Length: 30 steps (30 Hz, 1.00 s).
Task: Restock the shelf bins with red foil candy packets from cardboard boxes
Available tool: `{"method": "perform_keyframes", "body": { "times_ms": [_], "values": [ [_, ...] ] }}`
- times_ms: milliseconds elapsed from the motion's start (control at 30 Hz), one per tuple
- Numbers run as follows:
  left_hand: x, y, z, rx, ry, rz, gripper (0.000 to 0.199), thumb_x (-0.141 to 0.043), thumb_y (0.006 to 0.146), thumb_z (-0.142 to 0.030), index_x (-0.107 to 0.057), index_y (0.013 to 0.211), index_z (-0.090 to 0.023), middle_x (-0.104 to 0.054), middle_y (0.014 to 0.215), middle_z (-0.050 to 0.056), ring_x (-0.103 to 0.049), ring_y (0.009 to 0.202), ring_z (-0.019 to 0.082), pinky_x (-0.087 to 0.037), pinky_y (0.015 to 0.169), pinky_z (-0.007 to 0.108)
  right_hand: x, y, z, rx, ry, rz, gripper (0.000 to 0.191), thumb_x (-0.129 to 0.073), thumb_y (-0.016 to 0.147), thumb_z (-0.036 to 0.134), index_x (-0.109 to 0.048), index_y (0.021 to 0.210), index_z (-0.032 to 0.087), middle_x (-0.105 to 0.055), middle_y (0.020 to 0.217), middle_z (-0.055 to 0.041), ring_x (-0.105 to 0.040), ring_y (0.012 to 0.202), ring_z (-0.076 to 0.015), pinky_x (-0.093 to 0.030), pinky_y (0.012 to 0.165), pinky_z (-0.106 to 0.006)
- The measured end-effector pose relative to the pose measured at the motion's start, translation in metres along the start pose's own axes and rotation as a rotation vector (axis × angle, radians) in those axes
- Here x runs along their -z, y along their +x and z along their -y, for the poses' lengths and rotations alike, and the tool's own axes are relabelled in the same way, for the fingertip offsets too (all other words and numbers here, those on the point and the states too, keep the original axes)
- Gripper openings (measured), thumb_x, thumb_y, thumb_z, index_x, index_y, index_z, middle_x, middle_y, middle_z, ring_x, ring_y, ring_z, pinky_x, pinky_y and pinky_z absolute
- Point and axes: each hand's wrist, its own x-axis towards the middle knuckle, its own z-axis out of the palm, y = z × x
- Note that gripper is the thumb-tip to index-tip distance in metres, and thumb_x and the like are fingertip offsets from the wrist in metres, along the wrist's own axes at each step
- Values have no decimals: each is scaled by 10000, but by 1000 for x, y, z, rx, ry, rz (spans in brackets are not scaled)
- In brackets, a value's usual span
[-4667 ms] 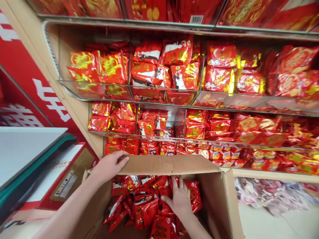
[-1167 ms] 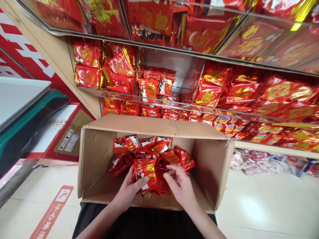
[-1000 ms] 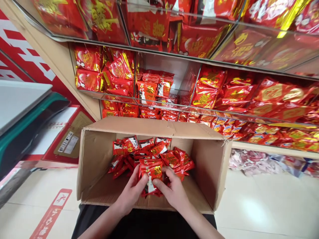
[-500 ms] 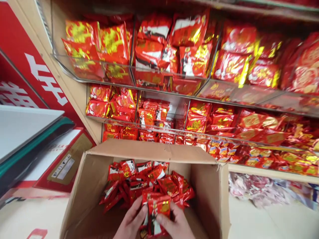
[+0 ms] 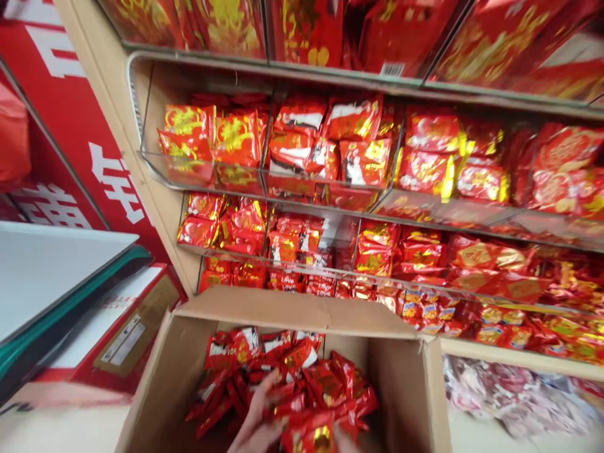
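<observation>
Inside the cardboard box [image 5: 436, 396], a heap of small red foil packets [image 5: 325, 380] with white, black and gold print lies towards the back. My left hand [image 5: 257, 412], smeared by motion, stretches its fingers apart over the near side of the heap; its thumb is close to the held packet. At the bottom edge of the view, a red packet with a gold patch [image 5: 309, 434] is in my right hand [image 5: 346, 442]. That packet covers most of the right hand's fingers.
Behind the box rises a shelf rack [image 5: 330, 204] with clear dividers, filled with red and gold packets. Left of the box are a red case [image 5: 155, 314] and a pale flat board [image 5: 61, 264]. Plastic-wrapped pinkish items [image 5: 514, 393] lie at the right.
Both hands held packets in front of the heap; now the left hand has come off them and reaches over the heap. The right hand's packet is lower. The view has tilted up.
</observation>
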Motion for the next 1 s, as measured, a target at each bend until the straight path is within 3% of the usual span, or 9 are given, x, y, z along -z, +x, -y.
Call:
{"method": "perform_keyframes", "body": {
  "times_ms": [100,200,333,467,633,833,933,1000],
  "values": [
    [-14,-9,-23,-23,-33,-4,705,-644,691,-147,-345,1296,-351,-589,1190,7,-547,1079,212,-387,951,346,7,-13,-1,-279,125,49,408,-680,689,429,-592,1020,207,-660,994,-53,-610,895,-209,-487,773,-348],
    [-17,-8,-33,-72,-101,-80,581,-644,703,-136,-448,1227,-293,-643,1099,7,-592,986,180,-442,878,295,14,-19,0,-441,354,43,433,-717,652,414,-594,1015,212,-679,974,-54,-631,869,-216,-476,774,-337],
    [-15,-6,-31,-62,-178,-141,302,-635,730,-145,-594,1026,-191,-684,987,48,-619,944,190,-487,828,292,14,-18,3,-389,502,-9,346,-691,695,387,-619,982,208,-684,959,-55,-640,835,-208,-489,737,-322],
    [-22,-3,-31,-69,-226,-188,197,-619,741,-122,-617,933,-169,-698,916,59,-644,883,179,-514,777,275,3,-17,1,-365,599,-53,286,-690,704,358,-648,937,199,-698,899,-45,-648,780,-189,-495,720,-303],
    [-26,4,-32,-108,-188,-207,236,-694,677,-175,-599,891,-202,-694,878,11,-645,831,154,-510,740,253,-7,-18,-4,-392,689,-144,269,-727,664,339,-663,889,204,-701,900,-37,-649,772,-181,-499,731,-304],
    [-15,22,-18,-79,-48,-230,243,-699,644,-207,-589,862,-206,-679,800,-25,-632,765,132,-489,723,250,8,-12,-7,-388,708,-264,291,-720,672,341,-655,916,197,-703,856,-28,-641,700,-145,-506,646,-251],
    [-22,32,-3,-20,47,-209,338,-689,619,-157,-598,941,-203,-683,835,12,-636,780,177,-486,742,319,18,-10,-6,-357,686,-289,326,-707,686,346,-639,974,211,-698,889,-23,-638,730,-147,-503,669,-256],
    [-33,34,4,-12,120,-196,360,-708,594,-138,-627,941,-188,-679,921,47,-613,909,210,-447,849,342,21,-11,-7,-353,644,-303,351,-700,688,359,-626,1002,221,-694,907,-20,-638,752,-159,-501,678,-269]
  ]
}}
